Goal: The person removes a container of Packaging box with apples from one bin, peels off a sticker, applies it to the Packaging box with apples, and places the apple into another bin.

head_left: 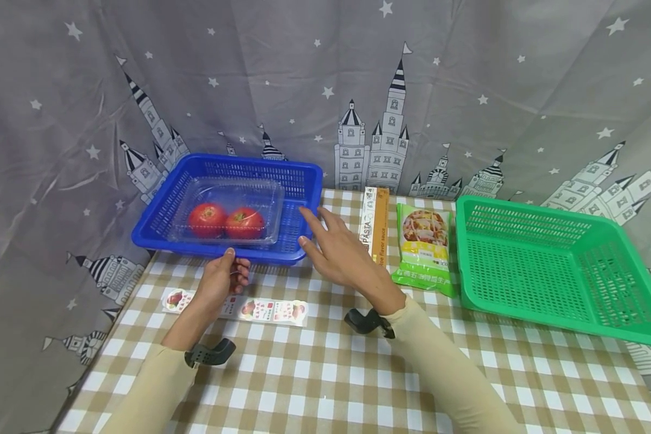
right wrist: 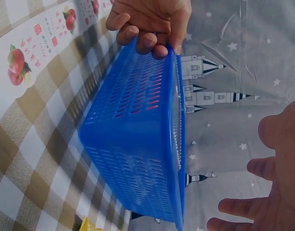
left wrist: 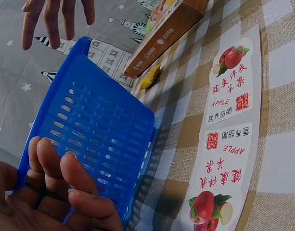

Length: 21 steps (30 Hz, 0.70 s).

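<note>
checked cloth [head_left: 293,386] spread beneath the blue basket [head_left: 299,179] at far left, where red apples [head_left: 207,220] sat in a clear box [head_left: 249,188]. my curled left hand [head_left: 217,280] pinched the near rim; my right hand [head_left: 339,250], fingers parted, held nothing beside the basket's right edge.

Fruits [head_left: 207,221] in container [head_left: 239,188], container in first basket [head_left: 293,220], frame left. Sticker strip [head_left: 263,310] before basket. Pasta box [head_left: 377,223], food packet [head_left: 425,244] right of centre; second basket [head_left: 526,283], right edge.
</note>
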### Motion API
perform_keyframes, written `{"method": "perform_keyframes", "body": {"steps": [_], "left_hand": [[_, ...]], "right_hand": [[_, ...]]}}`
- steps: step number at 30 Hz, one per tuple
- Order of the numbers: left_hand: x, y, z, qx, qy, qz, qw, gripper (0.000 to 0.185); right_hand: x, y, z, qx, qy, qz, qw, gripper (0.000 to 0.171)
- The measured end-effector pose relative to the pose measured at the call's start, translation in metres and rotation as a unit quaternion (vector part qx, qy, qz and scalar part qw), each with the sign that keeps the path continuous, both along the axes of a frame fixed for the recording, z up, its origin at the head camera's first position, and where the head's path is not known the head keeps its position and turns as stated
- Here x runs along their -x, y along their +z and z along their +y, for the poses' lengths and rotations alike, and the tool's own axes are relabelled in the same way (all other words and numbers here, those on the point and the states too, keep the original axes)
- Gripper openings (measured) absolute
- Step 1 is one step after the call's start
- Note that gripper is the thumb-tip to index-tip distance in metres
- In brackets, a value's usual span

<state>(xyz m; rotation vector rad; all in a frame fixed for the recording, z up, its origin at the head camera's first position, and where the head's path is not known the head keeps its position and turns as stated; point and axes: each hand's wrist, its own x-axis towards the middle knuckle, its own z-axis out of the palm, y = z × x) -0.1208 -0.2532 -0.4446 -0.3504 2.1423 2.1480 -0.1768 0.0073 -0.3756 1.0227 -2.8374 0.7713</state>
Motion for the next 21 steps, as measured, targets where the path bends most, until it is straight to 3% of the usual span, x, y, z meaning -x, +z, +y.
{"method": "perform_keyframes", "body": {"steps": [21], "left_hand": [[0.001,0.0,0.004,-0.007,0.007,-0.002,0.9999,0.048]], "right_hand": [[0.005,0.003,-0.017,-0.002,0.016,-0.011,1.0,0.057]]}}
